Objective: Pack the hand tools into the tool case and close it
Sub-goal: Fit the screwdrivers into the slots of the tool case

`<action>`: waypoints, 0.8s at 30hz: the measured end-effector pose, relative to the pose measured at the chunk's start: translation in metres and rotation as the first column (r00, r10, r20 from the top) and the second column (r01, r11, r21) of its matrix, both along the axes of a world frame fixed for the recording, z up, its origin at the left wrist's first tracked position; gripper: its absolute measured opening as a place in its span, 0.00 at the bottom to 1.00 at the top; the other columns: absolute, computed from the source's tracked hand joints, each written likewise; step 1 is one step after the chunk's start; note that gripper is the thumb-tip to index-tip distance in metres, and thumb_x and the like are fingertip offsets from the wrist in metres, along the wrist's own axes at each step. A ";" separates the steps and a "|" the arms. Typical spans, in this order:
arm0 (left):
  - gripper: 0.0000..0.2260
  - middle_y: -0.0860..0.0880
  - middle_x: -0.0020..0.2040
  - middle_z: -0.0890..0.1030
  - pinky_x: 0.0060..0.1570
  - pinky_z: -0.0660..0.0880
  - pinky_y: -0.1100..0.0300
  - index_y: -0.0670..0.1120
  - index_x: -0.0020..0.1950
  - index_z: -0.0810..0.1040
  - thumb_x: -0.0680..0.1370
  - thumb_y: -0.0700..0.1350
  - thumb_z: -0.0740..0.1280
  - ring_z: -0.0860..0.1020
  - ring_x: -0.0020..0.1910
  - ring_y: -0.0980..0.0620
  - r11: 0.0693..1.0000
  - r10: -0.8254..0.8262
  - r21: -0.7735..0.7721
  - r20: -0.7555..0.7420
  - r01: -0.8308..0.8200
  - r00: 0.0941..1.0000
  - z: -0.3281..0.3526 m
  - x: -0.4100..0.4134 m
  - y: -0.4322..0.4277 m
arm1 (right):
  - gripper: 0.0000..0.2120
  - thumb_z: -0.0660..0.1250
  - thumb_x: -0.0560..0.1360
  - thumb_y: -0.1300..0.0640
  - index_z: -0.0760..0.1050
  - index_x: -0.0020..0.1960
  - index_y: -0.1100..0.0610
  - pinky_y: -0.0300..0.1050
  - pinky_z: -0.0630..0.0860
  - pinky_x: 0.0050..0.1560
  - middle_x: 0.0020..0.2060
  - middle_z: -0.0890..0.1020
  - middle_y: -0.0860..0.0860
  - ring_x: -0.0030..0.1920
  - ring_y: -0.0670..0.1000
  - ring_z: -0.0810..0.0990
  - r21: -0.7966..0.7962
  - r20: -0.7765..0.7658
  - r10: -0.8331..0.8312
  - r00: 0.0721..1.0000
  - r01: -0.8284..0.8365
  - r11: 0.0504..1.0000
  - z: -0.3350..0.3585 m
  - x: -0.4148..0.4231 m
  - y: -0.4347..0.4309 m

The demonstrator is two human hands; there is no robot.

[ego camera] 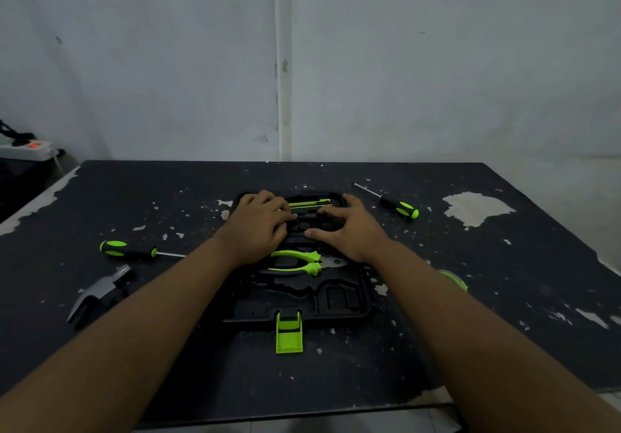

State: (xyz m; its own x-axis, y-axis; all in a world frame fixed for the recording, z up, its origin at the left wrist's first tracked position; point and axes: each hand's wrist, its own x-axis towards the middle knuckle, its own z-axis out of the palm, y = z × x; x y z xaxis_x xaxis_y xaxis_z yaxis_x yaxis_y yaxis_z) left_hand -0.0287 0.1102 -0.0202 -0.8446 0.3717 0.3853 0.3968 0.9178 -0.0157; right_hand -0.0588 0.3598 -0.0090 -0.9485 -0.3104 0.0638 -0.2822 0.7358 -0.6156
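Latch: a bright green latch (289, 333) juts from the near edge of the open black tool case (339, 301), lying flat on the table (504, 315).
Case, near half: moulded slots sit unfilled.
Hammer: a steel hammer head (97, 293) lies left of the case, partly hidden by the left forearm.
Pliers: green-handled pliers (297, 262) rest in the middle of the case, between the two wrists.
Left hand: the left hand (260, 225) presses palm-down on the far half, fingers spread and bent.
Right hand: the right hand (346, 227) lies alongside, fingers apart, thumb pointing inward; neither hand is closed around a tool.
Far slots: thin green-striped tools (309, 203) sit just beyond the fingertips.
Loose screwdrivers: one screwdriver (131, 250) lies left of the case, a second screwdriver (395, 204) lies far right.
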 end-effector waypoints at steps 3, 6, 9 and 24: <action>0.19 0.55 0.60 0.79 0.64 0.66 0.49 0.54 0.67 0.81 0.82 0.53 0.56 0.74 0.62 0.49 1.000 0.009 0.012 -0.018 -0.009 1.000 -0.001 0.003 0.001 | 0.37 0.74 0.62 0.22 0.78 0.67 0.35 0.54 0.65 0.80 0.84 0.55 0.46 0.82 0.52 0.61 -0.005 -0.030 -0.007 1.000 0.006 1.000 -0.005 0.000 0.000; 0.18 0.55 0.60 0.79 0.65 0.66 0.49 0.54 0.69 0.78 0.83 0.54 0.56 0.74 0.61 0.50 1.000 0.016 0.004 -0.034 -0.016 0.999 -0.006 0.002 0.000 | 0.37 0.71 0.61 0.20 0.77 0.66 0.33 0.57 0.67 0.78 0.82 0.57 0.44 0.81 0.53 0.62 0.011 -0.054 -0.026 0.998 0.026 1.000 -0.007 0.001 0.001; 0.18 0.54 0.59 0.78 0.64 0.67 0.49 0.54 0.71 0.77 0.84 0.54 0.57 0.74 0.61 0.50 1.000 0.026 0.013 -0.043 -0.025 0.999 -0.007 0.002 0.000 | 0.39 0.70 0.60 0.18 0.77 0.67 0.33 0.59 0.67 0.78 0.82 0.57 0.43 0.81 0.52 0.62 0.021 -0.053 -0.042 0.998 0.043 0.999 -0.007 0.003 0.002; 0.18 0.55 0.56 0.78 0.58 0.72 0.48 0.55 0.62 0.82 0.77 0.61 0.64 0.75 0.59 0.50 0.990 0.095 0.097 0.035 -0.098 0.995 0.013 -0.001 0.009 | 0.23 0.67 0.76 0.31 0.80 0.66 0.41 0.53 0.78 0.62 0.59 0.75 0.45 0.62 0.49 0.76 0.051 -0.347 -0.034 0.937 0.055 0.997 0.011 -0.005 0.012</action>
State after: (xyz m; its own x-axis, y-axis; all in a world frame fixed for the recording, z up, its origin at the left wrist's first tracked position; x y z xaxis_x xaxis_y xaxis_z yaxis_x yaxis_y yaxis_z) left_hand -0.0295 0.1191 -0.0072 -0.8865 0.2493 0.3898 0.3049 0.9484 0.0870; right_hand -0.0639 0.3715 0.0018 -0.8839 -0.2819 0.3731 -0.4363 0.7842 -0.4412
